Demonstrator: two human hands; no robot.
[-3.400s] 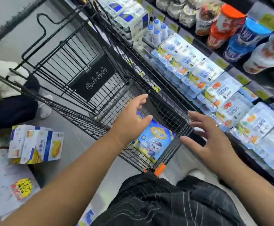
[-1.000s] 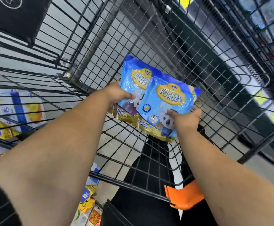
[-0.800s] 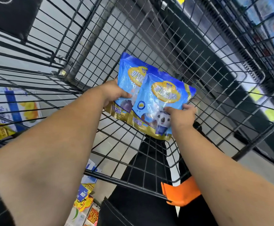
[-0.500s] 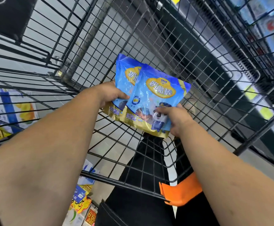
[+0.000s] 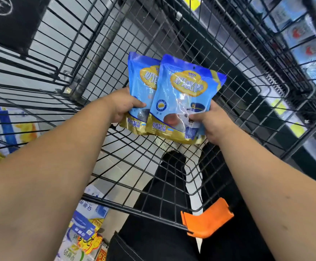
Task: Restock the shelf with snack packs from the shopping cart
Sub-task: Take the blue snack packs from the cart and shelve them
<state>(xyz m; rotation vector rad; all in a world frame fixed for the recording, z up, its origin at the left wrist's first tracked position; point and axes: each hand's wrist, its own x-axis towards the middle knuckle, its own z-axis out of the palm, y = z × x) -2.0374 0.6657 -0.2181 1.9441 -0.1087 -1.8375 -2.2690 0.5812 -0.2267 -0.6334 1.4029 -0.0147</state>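
Inside the black wire shopping cart [image 5: 219,53], left hand [image 5: 124,105] and right hand [image 5: 209,123] each grip one blue snack pack, left pack [image 5: 141,85] and right pack [image 5: 183,98], overlapping, upright, tops pointing away.

Left snack pack [image 5: 141,87] and right snack pack [image 5: 183,102] are held mid-frame inside the shopping cart [image 5: 134,213], the right one overlapped onto the left. Left hand [image 5: 123,105] is set at the pair's lower left, right hand [image 5: 209,123] at lower right. Shelf [image 5: 304,53] is seen upper right, beyond the cart wall; cartons [image 5: 85,228] lower left, outside it.
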